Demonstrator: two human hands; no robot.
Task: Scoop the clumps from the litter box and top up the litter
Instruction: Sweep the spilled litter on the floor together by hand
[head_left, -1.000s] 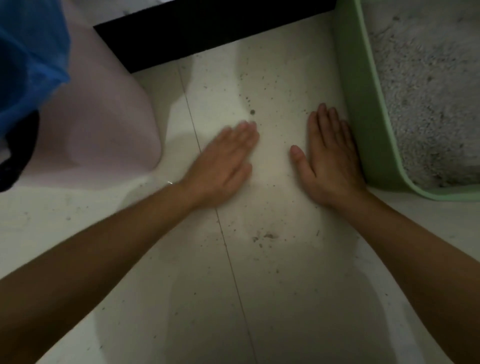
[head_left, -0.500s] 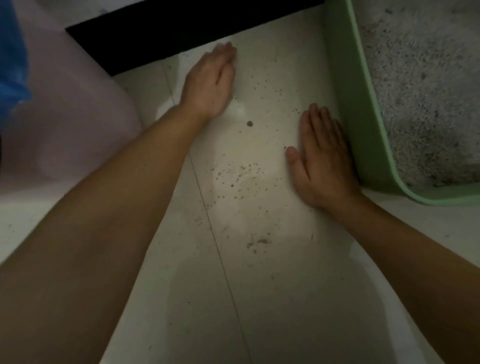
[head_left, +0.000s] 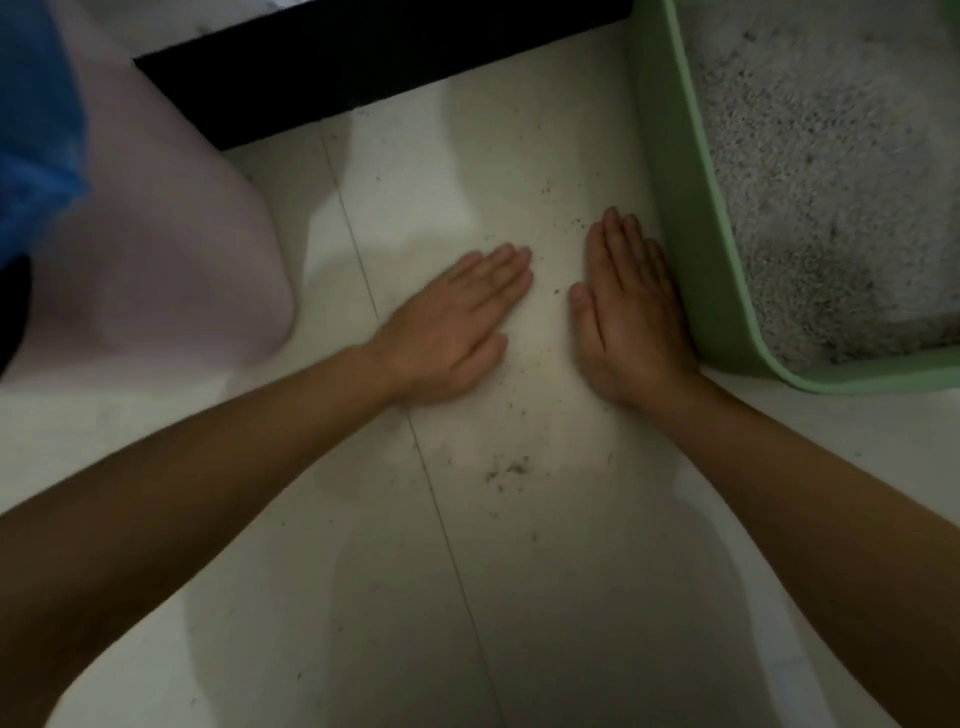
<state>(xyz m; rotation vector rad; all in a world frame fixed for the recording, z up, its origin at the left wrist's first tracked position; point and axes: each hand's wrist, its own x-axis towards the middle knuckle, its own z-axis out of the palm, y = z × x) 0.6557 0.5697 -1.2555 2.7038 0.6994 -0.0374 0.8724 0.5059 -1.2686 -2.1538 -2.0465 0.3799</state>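
Note:
The green litter box (head_left: 691, 249) stands at the right, filled with grey-white litter (head_left: 821, 171). Loose litter grains (head_left: 509, 470) lie scattered on the pale tiled floor beside it. My left hand (head_left: 457, 327) lies flat on the floor with straight fingers, pointing toward my right hand. My right hand (head_left: 634, 312) rests flat on the floor with straight fingers, its outer edge against the box's green wall. A narrow strip of floor with a few grains separates the two hands. Neither hand holds anything.
A pink bin (head_left: 156, 249) lined with a blue plastic bag (head_left: 36, 119) stands at the left. A black strip (head_left: 363, 57) runs along the far edge of the floor. A tile joint (head_left: 441, 519) runs between my forearms.
My left hand swept back from the far side near the black strip to a spot close beside my right hand. My right hand stayed against the box.

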